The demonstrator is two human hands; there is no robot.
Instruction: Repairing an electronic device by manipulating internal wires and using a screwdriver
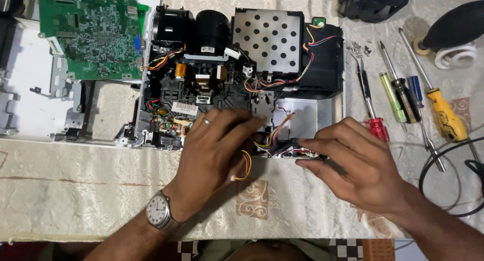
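Observation:
An opened projector chassis (242,79) lies on a cream patterned cloth, with a black lens barrel, a perforated metal shield and coloured wire bundles inside. My left hand (214,147), with a ring and a wristwatch, rests flat on the near edge of the chassis, fingers touching the wires. My right hand (353,162) pinches a small black part with a circuit board (297,150) at the chassis's near right edge; red, yellow and black wires run from it.
A green circuit board (93,31) lies on a white housing at the far left. Several screwdrivers (403,97) and loose screws (360,46) lie at the right, near a black cable (443,160) and a spiral lamp (456,54).

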